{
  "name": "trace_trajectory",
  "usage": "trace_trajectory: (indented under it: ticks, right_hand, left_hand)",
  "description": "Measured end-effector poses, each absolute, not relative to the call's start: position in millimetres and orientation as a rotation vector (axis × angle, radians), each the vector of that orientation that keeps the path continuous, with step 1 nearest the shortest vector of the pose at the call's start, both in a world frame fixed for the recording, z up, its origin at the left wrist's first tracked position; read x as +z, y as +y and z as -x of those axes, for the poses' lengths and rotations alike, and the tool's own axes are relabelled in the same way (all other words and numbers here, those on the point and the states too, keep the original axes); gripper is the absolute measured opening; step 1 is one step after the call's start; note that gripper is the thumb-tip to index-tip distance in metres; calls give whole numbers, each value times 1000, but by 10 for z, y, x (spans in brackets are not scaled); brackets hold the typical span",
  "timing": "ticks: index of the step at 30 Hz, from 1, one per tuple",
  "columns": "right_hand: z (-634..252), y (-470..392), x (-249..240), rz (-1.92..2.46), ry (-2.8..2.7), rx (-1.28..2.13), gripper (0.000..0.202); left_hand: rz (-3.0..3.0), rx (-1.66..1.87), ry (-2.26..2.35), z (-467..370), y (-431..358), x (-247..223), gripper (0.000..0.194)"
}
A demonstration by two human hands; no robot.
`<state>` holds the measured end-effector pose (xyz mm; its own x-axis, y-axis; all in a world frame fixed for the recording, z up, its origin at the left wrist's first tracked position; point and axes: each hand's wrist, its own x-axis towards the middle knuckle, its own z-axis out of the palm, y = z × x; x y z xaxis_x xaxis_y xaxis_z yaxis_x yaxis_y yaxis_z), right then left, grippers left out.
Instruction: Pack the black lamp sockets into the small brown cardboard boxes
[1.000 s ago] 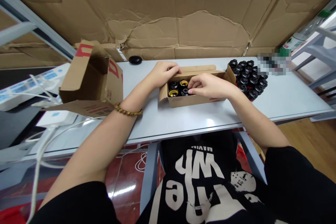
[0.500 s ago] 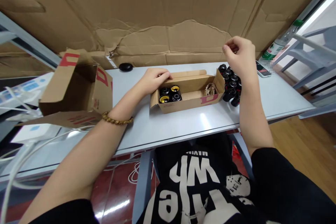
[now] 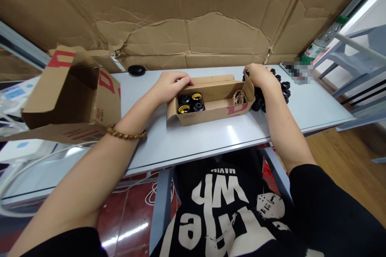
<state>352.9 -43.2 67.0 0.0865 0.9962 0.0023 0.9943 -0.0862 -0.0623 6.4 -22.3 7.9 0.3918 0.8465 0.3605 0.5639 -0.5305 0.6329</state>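
My left hand point(image 3: 171, 85) is closed on the back left edge of a long, open cardboard box point(image 3: 215, 114). Inside, at the left end, stand several short black cylindrical parts point(image 3: 199, 106), some with yellow rings on top. Crumpled brown paper point(image 3: 239, 97) lies at the box's right end. Beyond that end, my right hand point(image 3: 261, 75) is down over a cluster of similar black cylindrical parts point(image 3: 285, 90) on the table. Its fingers curl downward among them, with the tips mostly hidden, so I cannot tell whether they grip one.
A larger open cardboard box point(image 3: 64, 100) sits at the left beside white devices and cables. A round black object point(image 3: 136, 70) lies at the table's back. A green-capped bottle point(image 3: 321, 44) stands at the right rear. Tall cardboard point(image 3: 223, 32) walls the back of the table point(image 3: 181, 144).
My right hand has come down from above onto the cluster of black parts. My left hand keeps its hold on the box. The whole view has shifted slightly.
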Motion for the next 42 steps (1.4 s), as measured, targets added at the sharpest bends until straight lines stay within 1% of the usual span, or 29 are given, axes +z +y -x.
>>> trace_trajectory:
  ticks: [2,4,7,9,12,13,16,18,21,23,24,28,30,36,39,42]
  right_hand:
    - [-3533,-462,694,2236,-2082,55,38]
    - [-3552,-518,748,2074,-2007,-11,38]
    - [-3556,-640,858,1675,-1854,-11,50]
    - [-3512,-731,925,1433,-1802,146,56]
    - [-3383,-867,988,1203,-1771,455,68]
    - [-3336,-912,1000,1142,-1759,563,69]
    - [-3216,-1042,1004,985,-1715,822,60]
    - [-3161,-1123,982,914,-1716,880,58]
    - [-3089,-1231,926,878,-1794,888,67]
    - [-3032,-1285,886,934,-1886,867,73]
    - [-3001,-1301,867,970,-1935,832,73]
    - [-2874,-1280,784,986,-2077,589,56]
    - [-2832,-1232,736,986,-2118,530,51]
    - [-2815,-1087,588,1056,-2177,536,52]
    - [-2828,-1017,512,998,-2217,493,54]
    - [-2840,-969,469,941,-2277,448,52]
  left_hand:
    - [-2249,943,1216,-51,-200,89,41]
    - [-2257,927,1211,-50,-209,108,42]
    - [-2272,888,1193,-59,-250,149,43]
    - [-2280,890,1201,-64,-272,172,42]
    - [-2275,888,1223,-67,-287,192,42]
    - [-2274,880,1222,-67,-290,195,43]
    - [-2277,863,1205,-70,-299,205,45]
    - [-2276,863,1198,-73,-306,212,45]
    - [-2272,864,1192,-76,-316,220,44]
    - [-2266,857,1195,-75,-321,222,44]
    - [-2261,853,1199,-74,-322,223,44]
    - [-2254,841,1189,-69,-325,222,47]
    - [-2258,843,1180,-67,-325,221,47]
    - [-2283,848,1154,-76,-325,228,44]
    - [-2284,846,1141,-84,-331,243,41]
    - [-2265,843,1150,-90,-341,256,39]
